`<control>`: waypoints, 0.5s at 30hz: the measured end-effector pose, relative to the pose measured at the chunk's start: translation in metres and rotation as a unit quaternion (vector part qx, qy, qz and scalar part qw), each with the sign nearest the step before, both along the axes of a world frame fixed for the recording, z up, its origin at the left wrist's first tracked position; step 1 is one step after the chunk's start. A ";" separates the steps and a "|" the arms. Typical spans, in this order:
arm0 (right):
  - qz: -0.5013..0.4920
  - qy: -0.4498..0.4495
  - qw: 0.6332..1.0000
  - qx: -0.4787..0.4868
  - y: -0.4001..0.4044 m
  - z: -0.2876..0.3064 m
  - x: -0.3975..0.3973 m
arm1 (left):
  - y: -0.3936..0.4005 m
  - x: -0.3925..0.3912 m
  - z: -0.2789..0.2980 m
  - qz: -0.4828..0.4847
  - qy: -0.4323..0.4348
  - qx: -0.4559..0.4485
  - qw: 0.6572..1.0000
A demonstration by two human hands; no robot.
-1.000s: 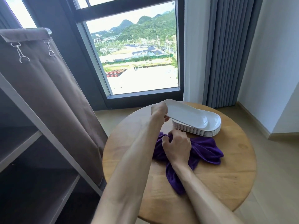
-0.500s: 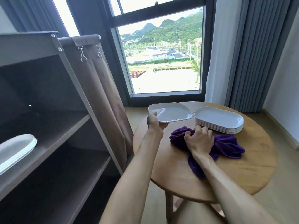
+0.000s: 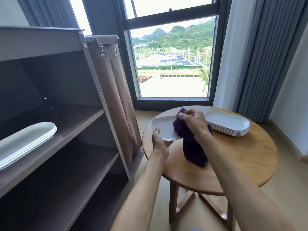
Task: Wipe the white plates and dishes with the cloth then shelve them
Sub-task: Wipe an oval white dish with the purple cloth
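Two stacks of white plates, one plate mid-wipe between them.
Shelf stack (image 3: 25, 144) sits on the middle shelf (image 3: 75, 129) at far left; left hand (image 3: 160, 141) pinches the held plate (image 3: 164, 129) by its near rim, over the table (image 3: 241, 164) edge; right hand (image 3: 193, 124), fingers curled round the purple cloth (image 3: 193, 150), presses it on the plate; unwiped stack (image 3: 228, 123) right. Risk: one-edge grip, wiping pressure could tip or drop the plate.

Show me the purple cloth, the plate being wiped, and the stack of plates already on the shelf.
purple cloth (image 3: 194, 151): head view, on the hanging lower part.
plate being wiped (image 3: 164, 129): head view, on its bare inner face.
stack of plates on the shelf (image 3: 28, 139): head view, on the top plate.
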State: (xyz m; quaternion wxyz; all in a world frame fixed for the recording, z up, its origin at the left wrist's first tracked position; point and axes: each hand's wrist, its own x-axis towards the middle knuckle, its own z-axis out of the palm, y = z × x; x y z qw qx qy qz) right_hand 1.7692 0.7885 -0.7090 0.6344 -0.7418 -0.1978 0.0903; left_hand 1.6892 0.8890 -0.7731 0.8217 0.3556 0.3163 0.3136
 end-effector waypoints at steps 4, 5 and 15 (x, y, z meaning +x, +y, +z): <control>0.046 -0.133 0.985 -0.099 0.005 -0.023 -0.019 | -0.010 0.002 -0.002 0.035 0.004 -0.008 0.999; -0.011 -0.164 0.978 -0.130 0.003 -0.029 -0.019 | -0.010 0.001 -0.004 0.044 -0.005 -0.023 0.999; -0.066 0.128 0.984 0.104 -0.001 -0.067 -0.017 | -0.045 0.007 -0.003 0.033 -0.098 -0.065 0.992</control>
